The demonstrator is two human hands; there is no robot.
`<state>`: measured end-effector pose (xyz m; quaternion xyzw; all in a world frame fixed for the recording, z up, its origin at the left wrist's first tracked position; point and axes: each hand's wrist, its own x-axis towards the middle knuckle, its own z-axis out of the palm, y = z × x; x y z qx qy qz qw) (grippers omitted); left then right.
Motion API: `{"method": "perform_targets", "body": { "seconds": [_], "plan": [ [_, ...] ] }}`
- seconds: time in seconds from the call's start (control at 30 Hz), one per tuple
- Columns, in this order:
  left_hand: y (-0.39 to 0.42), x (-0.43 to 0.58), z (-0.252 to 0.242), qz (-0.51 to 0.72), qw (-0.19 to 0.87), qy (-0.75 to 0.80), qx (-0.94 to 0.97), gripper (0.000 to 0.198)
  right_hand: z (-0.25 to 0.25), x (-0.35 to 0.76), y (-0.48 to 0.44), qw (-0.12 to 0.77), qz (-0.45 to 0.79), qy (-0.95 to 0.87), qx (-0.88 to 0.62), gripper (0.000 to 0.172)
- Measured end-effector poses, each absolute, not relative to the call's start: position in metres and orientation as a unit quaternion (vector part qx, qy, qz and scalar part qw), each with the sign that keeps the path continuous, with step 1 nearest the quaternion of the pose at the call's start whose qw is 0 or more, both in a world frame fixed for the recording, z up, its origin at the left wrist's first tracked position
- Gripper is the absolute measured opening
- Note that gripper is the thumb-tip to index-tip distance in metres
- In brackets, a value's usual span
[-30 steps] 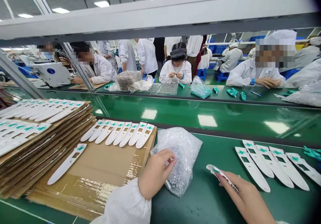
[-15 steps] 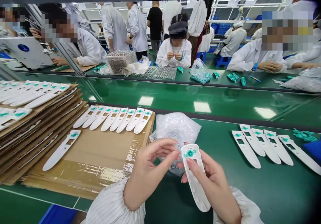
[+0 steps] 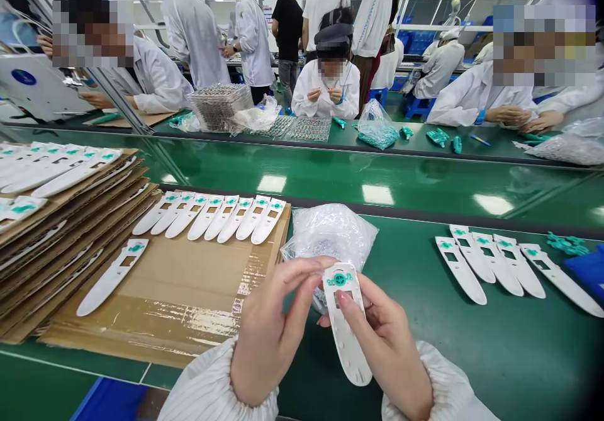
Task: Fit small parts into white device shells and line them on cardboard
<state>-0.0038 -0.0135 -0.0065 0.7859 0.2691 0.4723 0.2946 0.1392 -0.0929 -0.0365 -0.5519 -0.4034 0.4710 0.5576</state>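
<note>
the right hand is clamped on a white casing, thumb on the face by the square window and fingers behind it. the casing is now in front of the plastic bag, tilted with its windowed end up and a green insert facing the camera; a second ago it is off to the right of the bag, turned almost edge-on. since half a second ago it has shifted a little to the left, nearer the other hand.

the left hand, over the bag a second ago, is now at the casing's upper left edge, its thumb and forefinger drawn close together. i cannot tell whether they pinch anything, or whether they touch the casing.

the two hands are near each other now, where a second ago they are well apart.

the row of eight casings along the far edge of the cardboard is unchanged, as are the single casing below its left end and the five casings on the green bench to the right, near loose green parts.
</note>
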Motion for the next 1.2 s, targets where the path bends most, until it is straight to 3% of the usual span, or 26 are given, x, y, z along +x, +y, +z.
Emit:
{"method": "perform_targets", "body": {
  "seconds": [0.2, 0.4, 0.8, 1.1, 1.2],
  "plan": [
    [-0.014, 0.004, -0.017, 0.468, 0.215, 0.229, 0.826, 0.029, -0.040, 0.135, -0.097, 0.548, 0.437, -0.429, -0.570, 0.052],
    [-0.015, 0.003, -0.017, 0.468, 0.241, 0.253, 0.811, 0.025, -0.038, 0.133, -0.098, 0.529, 0.383, -0.463, -0.600, 0.050],
    [-0.021, 0.006, -0.019, 0.472, 0.250, 0.273, 0.800, 0.025, -0.034, 0.133, -0.098, 0.509, 0.394, -0.476, -0.598, 0.052],
    [-0.019, 0.001, -0.032, 0.443, 0.107, 0.235, 0.858, 0.033, -0.040, 0.134, -0.099, 0.522, 0.420, -0.462, -0.581, 0.056],
    [-0.017, -0.003, -0.030, 0.451, 0.183, 0.248, 0.838, 0.027, -0.040, 0.134, -0.100, 0.515, 0.433, -0.465, -0.575, 0.059]
  ]
}}
